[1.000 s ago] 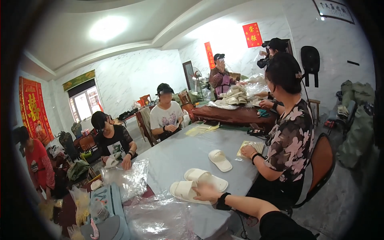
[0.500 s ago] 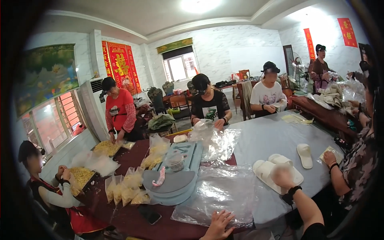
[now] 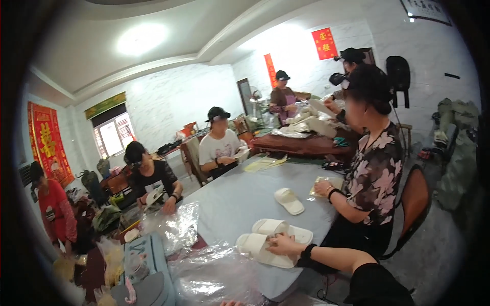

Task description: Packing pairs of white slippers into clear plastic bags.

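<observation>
My right hand [image 3: 286,245] is on a pair of white open-toed slippers, its fingers bent around the strap of the nearer slipper [image 3: 250,246]. The other slipper of the pair [image 3: 303,234] lies just behind, partly covered by the hand. A single white slipper [image 3: 289,201] lies apart, farther up the table. Only the fingertips of my left hand [image 3: 232,303] show at the lower edge, beside a large clear plastic bag [image 3: 212,273]; how they are bent is hidden.
The table [image 3: 224,204] has a pale grey cover. A blue-grey sealing machine [image 3: 148,265] stands at left near filled bags [image 3: 109,260]. At right a co-worker [image 3: 375,168] handles a small packet [image 3: 326,184]. Others work around the table; a farther table [image 3: 296,145] bears piled slippers.
The view has swung right, so things sit farther left. My right hand has gone from a blur over the slippers to gripping one. My left hand, spread beside the plastic bag before, has nearly left view.
</observation>
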`<action>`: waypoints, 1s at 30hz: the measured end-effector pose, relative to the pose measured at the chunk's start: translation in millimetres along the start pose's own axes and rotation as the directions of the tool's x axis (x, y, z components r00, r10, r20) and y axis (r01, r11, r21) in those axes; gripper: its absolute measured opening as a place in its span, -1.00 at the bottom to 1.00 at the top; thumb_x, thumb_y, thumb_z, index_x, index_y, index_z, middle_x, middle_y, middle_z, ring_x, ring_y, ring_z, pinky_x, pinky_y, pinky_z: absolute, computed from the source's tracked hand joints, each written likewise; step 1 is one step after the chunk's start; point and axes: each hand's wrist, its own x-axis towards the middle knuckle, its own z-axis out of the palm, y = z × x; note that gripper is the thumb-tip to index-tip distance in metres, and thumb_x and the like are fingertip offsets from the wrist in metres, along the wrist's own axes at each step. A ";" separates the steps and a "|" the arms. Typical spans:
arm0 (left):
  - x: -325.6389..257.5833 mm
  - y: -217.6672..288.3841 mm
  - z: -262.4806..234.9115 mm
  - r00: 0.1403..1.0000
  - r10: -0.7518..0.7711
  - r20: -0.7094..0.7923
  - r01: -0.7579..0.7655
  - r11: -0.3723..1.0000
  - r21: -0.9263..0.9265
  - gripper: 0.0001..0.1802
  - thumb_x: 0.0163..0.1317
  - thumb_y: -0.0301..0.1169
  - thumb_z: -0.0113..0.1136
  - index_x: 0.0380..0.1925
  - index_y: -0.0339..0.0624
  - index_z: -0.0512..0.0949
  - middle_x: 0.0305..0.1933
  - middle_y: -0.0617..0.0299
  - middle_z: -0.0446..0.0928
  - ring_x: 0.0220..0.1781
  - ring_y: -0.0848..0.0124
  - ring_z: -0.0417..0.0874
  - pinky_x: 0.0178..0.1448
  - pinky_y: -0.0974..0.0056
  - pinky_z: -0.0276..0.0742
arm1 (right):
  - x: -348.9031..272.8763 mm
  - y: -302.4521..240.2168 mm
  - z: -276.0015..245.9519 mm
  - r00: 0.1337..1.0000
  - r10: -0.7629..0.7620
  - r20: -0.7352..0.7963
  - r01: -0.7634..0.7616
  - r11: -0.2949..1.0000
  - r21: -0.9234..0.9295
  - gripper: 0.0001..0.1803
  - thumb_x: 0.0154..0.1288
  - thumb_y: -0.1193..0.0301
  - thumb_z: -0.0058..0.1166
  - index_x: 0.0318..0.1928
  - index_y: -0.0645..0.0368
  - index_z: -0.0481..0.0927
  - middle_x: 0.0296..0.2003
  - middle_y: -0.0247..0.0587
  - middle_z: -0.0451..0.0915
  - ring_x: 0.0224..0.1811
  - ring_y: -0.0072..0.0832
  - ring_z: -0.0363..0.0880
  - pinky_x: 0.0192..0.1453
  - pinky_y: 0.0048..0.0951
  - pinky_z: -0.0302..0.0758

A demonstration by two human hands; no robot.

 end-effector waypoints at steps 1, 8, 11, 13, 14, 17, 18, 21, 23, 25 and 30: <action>-1.2 -2.9 -0.7 1.000 0.015 0.006 -0.015 1.000 0.025 -0.26 0.02 -0.30 0.44 0.25 -0.22 0.45 0.30 -0.16 0.40 0.41 -0.20 0.27 0.49 -0.22 0.13 | -3.0 1.6 1.8 1.000 -0.014 -0.010 0.014 1.000 0.004 -0.39 0.33 -0.11 0.11 0.32 -0.20 0.53 0.37 -0.04 0.31 0.47 0.09 0.03 0.32 0.44 0.03; 17.2 24.5 -26.1 1.000 -0.007 0.019 0.007 1.000 -0.013 -0.29 0.01 -0.32 0.44 0.22 -0.25 0.46 0.29 -0.17 0.40 0.40 -0.21 0.28 0.49 -0.20 0.12 | -1.0 8.1 13.3 0.997 -0.026 -0.067 0.018 0.991 -0.130 -0.41 0.28 -0.18 0.13 0.28 -0.38 0.56 0.38 -0.02 0.29 0.44 0.03 0.01 0.18 0.32 0.10; 19.4 25.3 -25.8 1.000 -0.020 0.021 0.021 0.999 -0.026 -0.30 0.03 -0.30 0.43 0.21 -0.24 0.48 0.28 -0.18 0.42 0.39 -0.22 0.30 0.49 -0.20 0.12 | 0.5 6.8 19.8 0.993 -0.027 -0.113 0.007 0.984 -0.177 -0.40 0.27 -0.18 0.14 0.28 -0.36 0.56 0.39 -0.03 0.28 0.45 0.03 0.01 0.19 0.25 0.10; 17.1 16.7 -20.0 0.999 -0.002 0.043 0.003 1.000 -0.011 -0.30 0.03 -0.29 0.42 0.21 -0.25 0.48 0.28 -0.19 0.42 0.38 -0.23 0.31 0.49 -0.21 0.13 | 2.2 5.5 19.7 0.993 -0.004 -0.120 -0.016 0.986 -0.167 -0.40 0.28 -0.17 0.13 0.29 -0.34 0.56 0.38 -0.04 0.29 0.45 0.01 0.02 0.20 0.22 0.09; 17.1 14.0 -18.0 0.998 0.008 0.060 -0.009 1.000 0.008 -0.30 0.04 -0.28 0.42 0.21 -0.25 0.48 0.27 -0.20 0.43 0.37 -0.24 0.32 0.49 -0.21 0.13 | 2.0 6.4 18.7 0.993 -0.026 -0.112 0.009 0.988 -0.151 -0.39 0.28 -0.16 0.13 0.30 -0.34 0.54 0.39 -0.04 0.29 0.45 0.01 0.04 0.21 0.21 0.10; 19.1 13.3 -18.2 0.999 0.039 0.021 -0.039 0.999 0.001 -0.27 0.03 -0.22 0.43 0.22 -0.28 0.47 0.27 -0.22 0.43 0.35 -0.26 0.33 0.49 -0.22 0.13 | 4.0 3.5 19.0 0.994 -0.025 -0.109 0.009 0.989 -0.147 -0.36 0.29 -0.10 0.14 0.35 -0.32 0.48 0.40 -0.03 0.29 0.46 0.01 0.08 0.24 0.22 0.10; 16.3 1.3 -10.4 0.995 0.102 0.015 -0.103 0.993 0.062 -0.20 0.03 -0.13 0.46 0.24 -0.30 0.46 0.27 -0.23 0.43 0.37 -0.27 0.32 0.48 -0.26 0.14 | 5.8 1.3 18.5 0.994 -0.020 -0.106 0.004 0.988 -0.154 -0.35 0.27 -0.07 0.15 0.36 -0.31 0.47 0.42 -0.04 0.28 0.48 0.01 0.07 0.27 0.24 0.09; 13.0 -7.6 -8.8 0.993 0.117 0.031 -0.119 0.989 0.092 -0.14 0.03 -0.03 0.47 0.25 -0.36 0.45 0.26 -0.25 0.44 0.38 -0.28 0.32 0.45 -0.31 0.18 | 1.5 -13.6 11.8 0.995 -0.029 -0.091 0.023 0.997 -0.073 -0.34 0.25 -0.01 0.19 0.38 -0.30 0.47 0.48 -0.04 0.22 0.52 0.00 0.04 0.31 0.25 0.08; 14.0 -8.0 -11.1 0.986 0.164 0.041 -0.168 0.981 0.098 -0.10 0.04 0.01 0.47 0.25 -0.41 0.44 0.24 -0.29 0.45 0.38 -0.29 0.33 0.43 -0.32 0.21 | 2.1 -13.9 11.2 0.989 -0.065 -0.132 0.054 0.995 -0.087 -0.35 0.28 0.00 0.17 0.38 -0.28 0.46 0.50 -0.02 0.17 0.50 0.04 0.04 0.30 0.27 0.07; 14.3 1.2 -18.8 0.990 0.141 0.015 -0.142 0.985 0.100 -0.12 0.07 -0.01 0.45 0.25 -0.45 0.43 0.24 -0.32 0.45 0.36 -0.30 0.36 0.43 -0.32 0.21 | 3.3 -16.4 13.7 0.986 -0.076 -0.150 0.068 0.996 -0.062 -0.33 0.25 0.02 0.21 0.38 -0.27 0.46 0.50 -0.06 0.18 0.50 0.03 0.04 0.31 0.29 0.04; 16.4 -35.8 25.0 0.965 0.263 -0.011 -0.258 0.954 0.153 -0.19 0.10 -0.07 0.43 0.23 -0.41 0.44 0.24 -0.29 0.45 0.35 -0.28 0.36 0.43 -0.30 0.21 | 5.6 -5.3 7.1 0.997 0.028 -0.076 -0.031 0.999 -0.027 -0.33 0.18 0.17 0.19 0.37 -0.24 0.47 0.36 -0.08 0.33 0.44 0.01 0.14 0.24 0.26 0.12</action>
